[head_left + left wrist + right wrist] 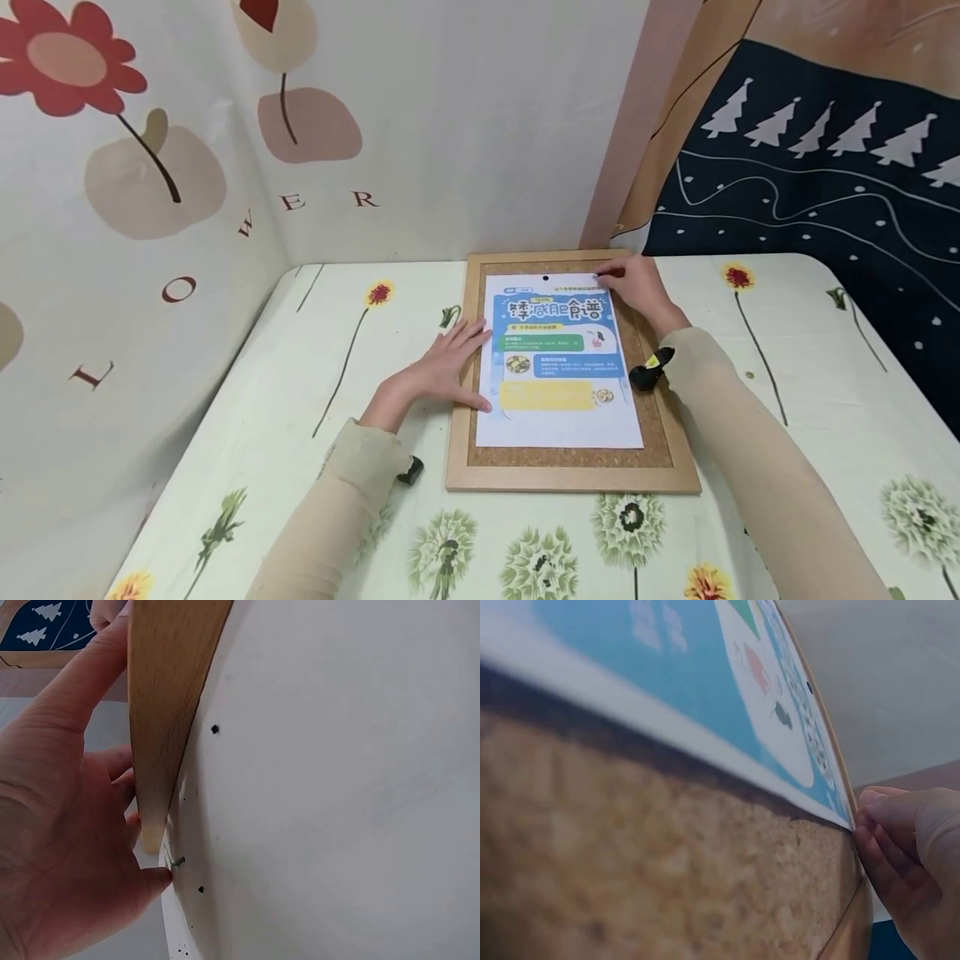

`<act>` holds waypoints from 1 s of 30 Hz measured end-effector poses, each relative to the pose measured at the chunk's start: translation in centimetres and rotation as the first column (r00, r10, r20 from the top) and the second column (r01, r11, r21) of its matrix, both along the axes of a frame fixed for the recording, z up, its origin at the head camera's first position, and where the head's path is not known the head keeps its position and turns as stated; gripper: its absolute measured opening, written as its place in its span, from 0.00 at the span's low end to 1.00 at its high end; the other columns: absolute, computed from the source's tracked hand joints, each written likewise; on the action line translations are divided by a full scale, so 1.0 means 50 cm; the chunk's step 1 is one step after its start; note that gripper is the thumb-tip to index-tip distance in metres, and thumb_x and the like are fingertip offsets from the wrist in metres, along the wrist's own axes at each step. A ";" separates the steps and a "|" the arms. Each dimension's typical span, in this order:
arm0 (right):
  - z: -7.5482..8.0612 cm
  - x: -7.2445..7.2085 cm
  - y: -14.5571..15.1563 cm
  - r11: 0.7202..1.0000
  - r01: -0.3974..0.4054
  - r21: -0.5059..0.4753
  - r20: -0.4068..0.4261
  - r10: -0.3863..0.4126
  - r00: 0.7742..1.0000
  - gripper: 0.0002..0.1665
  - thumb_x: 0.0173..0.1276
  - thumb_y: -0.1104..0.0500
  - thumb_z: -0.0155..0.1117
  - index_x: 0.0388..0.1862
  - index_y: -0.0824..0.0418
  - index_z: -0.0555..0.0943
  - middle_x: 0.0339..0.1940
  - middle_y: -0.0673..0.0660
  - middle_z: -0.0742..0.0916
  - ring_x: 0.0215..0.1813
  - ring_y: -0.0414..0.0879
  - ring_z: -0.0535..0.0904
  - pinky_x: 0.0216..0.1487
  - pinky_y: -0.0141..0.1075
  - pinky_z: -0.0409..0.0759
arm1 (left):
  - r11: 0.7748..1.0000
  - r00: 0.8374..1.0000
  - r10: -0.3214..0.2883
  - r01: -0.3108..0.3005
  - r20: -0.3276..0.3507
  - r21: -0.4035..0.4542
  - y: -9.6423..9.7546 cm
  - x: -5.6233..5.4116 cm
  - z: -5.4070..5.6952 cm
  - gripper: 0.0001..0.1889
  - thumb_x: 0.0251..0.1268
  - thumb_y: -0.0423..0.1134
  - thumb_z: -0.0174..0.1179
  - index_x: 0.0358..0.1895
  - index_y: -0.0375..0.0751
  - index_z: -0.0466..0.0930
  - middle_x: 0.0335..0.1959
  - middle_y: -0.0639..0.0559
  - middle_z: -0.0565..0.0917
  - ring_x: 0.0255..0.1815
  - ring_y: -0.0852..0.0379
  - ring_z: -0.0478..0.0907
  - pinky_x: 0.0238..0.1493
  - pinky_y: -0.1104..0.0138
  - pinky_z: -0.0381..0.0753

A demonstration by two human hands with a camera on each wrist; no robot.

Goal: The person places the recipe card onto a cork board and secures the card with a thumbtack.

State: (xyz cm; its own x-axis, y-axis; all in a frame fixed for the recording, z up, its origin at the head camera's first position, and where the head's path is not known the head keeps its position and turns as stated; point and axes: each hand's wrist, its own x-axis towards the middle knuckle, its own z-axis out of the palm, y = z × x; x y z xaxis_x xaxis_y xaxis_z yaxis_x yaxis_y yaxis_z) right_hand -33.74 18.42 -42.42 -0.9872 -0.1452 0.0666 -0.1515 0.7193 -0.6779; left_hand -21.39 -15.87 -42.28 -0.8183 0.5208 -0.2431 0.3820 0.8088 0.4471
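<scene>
Poster (558, 367) reads "减肥食谱"; left hand (444, 364) splayed, right hand's (637, 285) fingertips together at far-right corner, hold unclear; only left wrist view shows frame (161, 712) side-on.

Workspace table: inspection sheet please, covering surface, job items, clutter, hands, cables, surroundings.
Surface: pale flower-printed tablecloth.
Job's things: rectangular wood-framed cork board; white printed paper sheet on it; small round black pin at the sheet's top middle.
Clutter: small tan spot right of the board; object or print, cannot tell.
Hands: left hand, fingers spread, rests at the sheet's left edge; right hand appears to pinch a small dark thing at its upper right corner.
Cables: thin dark line, upper right; cord or print, cannot tell.
Surroundings: white flower-printed hanging; navy tree-printed cloth.
</scene>
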 end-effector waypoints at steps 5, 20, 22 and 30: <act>-0.007 -0.007 0.003 1.000 0.009 -0.009 -0.004 -0.009 1.000 0.17 0.74 0.62 0.60 0.58 0.63 0.83 0.62 0.65 0.82 0.60 0.58 0.74 0.63 0.51 0.74 | 1.000 1.000 0.004 -0.004 0.008 -0.004 0.001 0.001 0.003 0.62 0.48 0.63 0.73 0.82 0.46 0.44 0.84 0.50 0.37 0.84 0.44 0.26 0.80 0.40 0.34; -0.012 -0.018 -0.006 0.999 0.034 0.028 -0.010 -0.034 0.999 0.16 0.74 0.62 0.60 0.58 0.62 0.84 0.61 0.65 0.81 0.62 0.58 0.72 0.65 0.53 0.71 | 1.000 1.000 0.019 -0.018 0.014 -0.025 0.006 0.000 0.004 0.63 0.48 0.63 0.74 0.82 0.47 0.44 0.84 0.51 0.37 0.84 0.45 0.26 0.81 0.41 0.35; -0.012 -0.019 -0.007 0.999 0.035 0.040 -0.011 -0.034 0.999 0.16 0.74 0.62 0.60 0.58 0.62 0.84 0.62 0.65 0.81 0.63 0.58 0.71 0.66 0.53 0.70 | 1.000 1.000 0.017 -0.016 0.013 -0.025 0.006 -0.001 0.004 0.63 0.48 0.63 0.74 0.82 0.46 0.44 0.84 0.50 0.37 0.84 0.44 0.26 0.81 0.41 0.35; -0.009 -0.018 -0.012 0.996 0.032 0.087 -0.022 -0.030 0.999 0.16 0.74 0.62 0.60 0.57 0.62 0.84 0.63 0.64 0.81 0.66 0.58 0.72 0.68 0.54 0.71 | 1.000 1.000 0.011 -0.010 0.013 -0.024 0.005 0.003 0.008 0.63 0.48 0.63 0.74 0.82 0.45 0.44 0.84 0.49 0.37 0.84 0.43 0.27 0.80 0.39 0.35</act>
